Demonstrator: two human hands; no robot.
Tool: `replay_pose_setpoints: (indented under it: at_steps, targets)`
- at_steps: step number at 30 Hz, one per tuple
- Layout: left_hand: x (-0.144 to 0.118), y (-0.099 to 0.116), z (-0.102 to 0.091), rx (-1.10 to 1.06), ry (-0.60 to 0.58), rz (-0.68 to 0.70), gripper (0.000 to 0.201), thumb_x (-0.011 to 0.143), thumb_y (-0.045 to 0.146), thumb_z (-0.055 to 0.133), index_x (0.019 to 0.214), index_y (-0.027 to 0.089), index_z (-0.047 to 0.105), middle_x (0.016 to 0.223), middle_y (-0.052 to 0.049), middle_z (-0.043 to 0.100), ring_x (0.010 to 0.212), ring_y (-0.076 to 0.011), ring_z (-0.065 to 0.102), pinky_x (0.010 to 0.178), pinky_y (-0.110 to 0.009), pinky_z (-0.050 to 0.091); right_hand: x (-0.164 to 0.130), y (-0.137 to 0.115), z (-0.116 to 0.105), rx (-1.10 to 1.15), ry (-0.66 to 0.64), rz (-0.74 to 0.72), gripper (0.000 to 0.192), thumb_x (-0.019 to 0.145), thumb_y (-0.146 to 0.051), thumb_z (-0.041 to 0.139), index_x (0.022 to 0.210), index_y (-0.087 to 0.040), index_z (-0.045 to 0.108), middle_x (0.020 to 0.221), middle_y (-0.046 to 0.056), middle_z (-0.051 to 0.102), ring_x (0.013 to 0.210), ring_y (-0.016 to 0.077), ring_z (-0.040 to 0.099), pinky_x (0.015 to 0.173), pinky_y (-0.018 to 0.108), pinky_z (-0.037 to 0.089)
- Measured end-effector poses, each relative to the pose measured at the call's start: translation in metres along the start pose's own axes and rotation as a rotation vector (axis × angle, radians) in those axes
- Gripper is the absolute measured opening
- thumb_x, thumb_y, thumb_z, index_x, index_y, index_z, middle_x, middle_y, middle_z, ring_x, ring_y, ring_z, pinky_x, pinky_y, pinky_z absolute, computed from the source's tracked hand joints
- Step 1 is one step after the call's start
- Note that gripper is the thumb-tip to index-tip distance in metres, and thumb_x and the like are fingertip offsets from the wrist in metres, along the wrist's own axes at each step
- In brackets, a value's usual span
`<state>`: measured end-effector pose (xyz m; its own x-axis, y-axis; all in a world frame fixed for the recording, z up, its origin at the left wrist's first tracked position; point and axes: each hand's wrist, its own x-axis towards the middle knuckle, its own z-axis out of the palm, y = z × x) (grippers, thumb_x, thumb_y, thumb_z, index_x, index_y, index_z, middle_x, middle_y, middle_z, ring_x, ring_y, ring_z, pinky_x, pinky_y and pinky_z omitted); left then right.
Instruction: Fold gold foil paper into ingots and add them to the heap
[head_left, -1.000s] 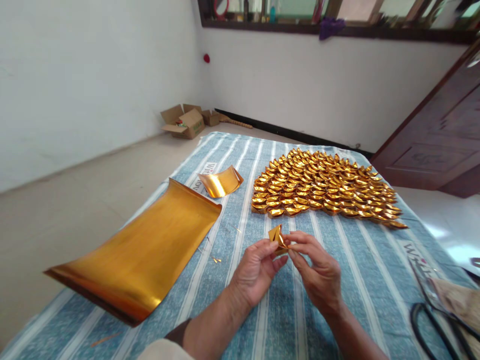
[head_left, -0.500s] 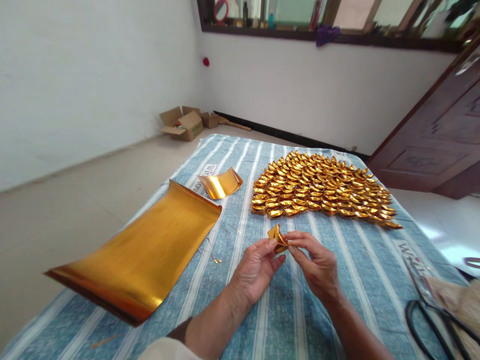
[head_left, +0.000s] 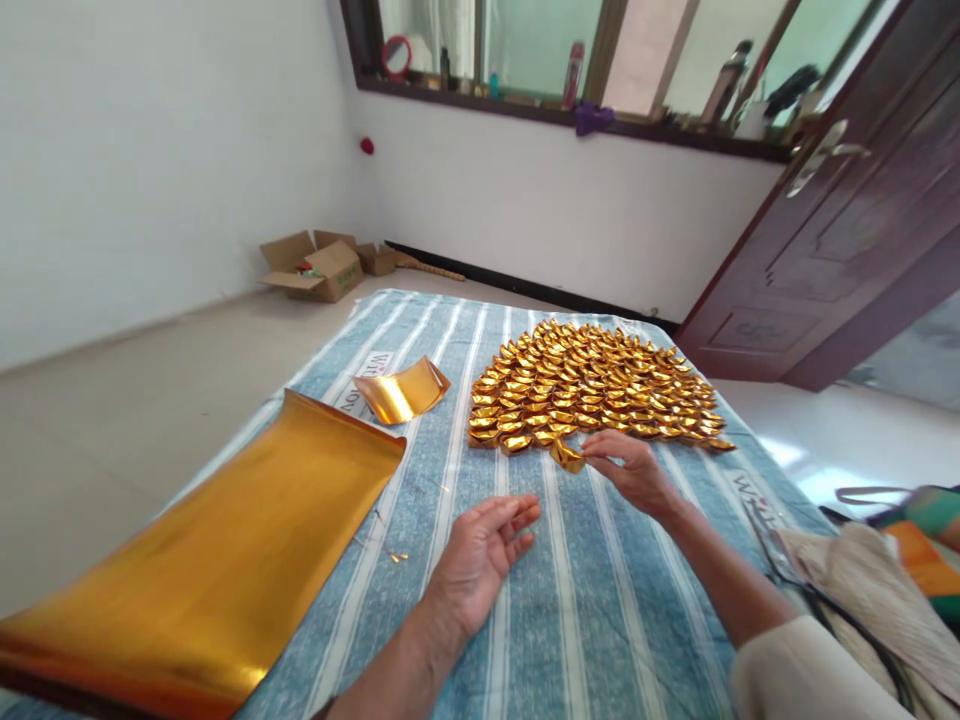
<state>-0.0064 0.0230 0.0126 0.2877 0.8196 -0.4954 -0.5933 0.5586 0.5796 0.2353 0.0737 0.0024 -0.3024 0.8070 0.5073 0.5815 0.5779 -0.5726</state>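
Right hand (head_left: 634,470) pinching folded gold ingot (head_left: 568,456) just beside ingot rows (head_left: 592,385); left hand (head_left: 480,555) lying open, empty; nudging nearest row probably risks disarray.

I count two hands in view, my left hand (head_left: 480,552) and right hand (head_left: 634,470), one folded gold piece (head_left: 568,456) at the right fingertips, one big gold foil sheet (head_left: 202,570), one small curled gold sheet (head_left: 401,391), one cardboard box (head_left: 315,268), and a heap of folded gold ingots (head_left: 592,385) too many to count.
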Motion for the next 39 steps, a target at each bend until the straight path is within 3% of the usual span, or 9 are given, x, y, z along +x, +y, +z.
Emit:
replay_pose_setpoints:
  at_steps: [11,18,25,32,39]
  targets:
    - [0.001,0.0,-0.001,0.147,-0.022,-0.015,0.01,0.082,0.008,0.062,0.079,0.008,0.072,0.089,-0.012,0.073,0.076,-0.0151,0.069,0.062,-0.021,0.054,-0.002,0.026,-0.023,-0.142,-0.103,0.02,0.022,0.089,-0.025,0.053,0.078,-0.022,0.072,0.077,0.002,0.067,0.072,0.0149,0.062,0.069,0.027,0.048]
    - [0.001,0.0,-0.002,0.146,-0.028,-0.023,0.01,0.082,0.007,0.062,0.078,0.007,0.071,0.084,-0.012,0.073,0.072,-0.0151,0.069,0.061,-0.021,0.054,-0.013,0.035,-0.018,-0.151,-0.009,0.179,0.016,0.081,-0.02,0.057,0.088,-0.019,0.071,0.084,0.005,0.07,0.075,0.0174,0.065,0.071,0.031,0.051]
    - [0.001,0.001,-0.001,0.156,-0.052,-0.031,0.012,0.083,0.007,0.06,0.076,0.008,0.07,0.081,-0.011,0.073,0.07,-0.0142,0.069,0.059,-0.02,0.054,-0.026,0.024,-0.001,-0.147,0.055,0.373,0.029,0.074,-0.027,0.065,0.1,-0.015,0.069,0.081,0.004,0.069,0.072,0.0177,0.064,0.064,0.029,0.05]
    - [0.003,0.0,-0.004,0.162,-0.076,-0.019,0.009,0.082,0.008,0.063,0.076,0.007,0.07,0.081,-0.012,0.072,0.069,-0.0145,0.069,0.057,-0.02,0.054,-0.019,0.022,0.014,-0.183,0.058,0.457,0.023,0.072,-0.029,0.065,0.091,-0.018,0.071,0.081,0.004,0.067,0.071,0.0189,0.061,0.07,0.032,0.047]
    - [0.004,0.0,-0.008,0.173,-0.083,-0.032,0.013,0.084,0.007,0.06,0.076,0.006,0.07,0.079,-0.011,0.071,0.068,-0.014,0.068,0.057,-0.021,0.054,-0.008,0.028,0.01,-0.182,0.016,0.471,0.019,0.075,-0.027,0.057,0.083,-0.02,0.073,0.079,0.003,0.068,0.071,0.0174,0.059,0.068,0.027,0.042]
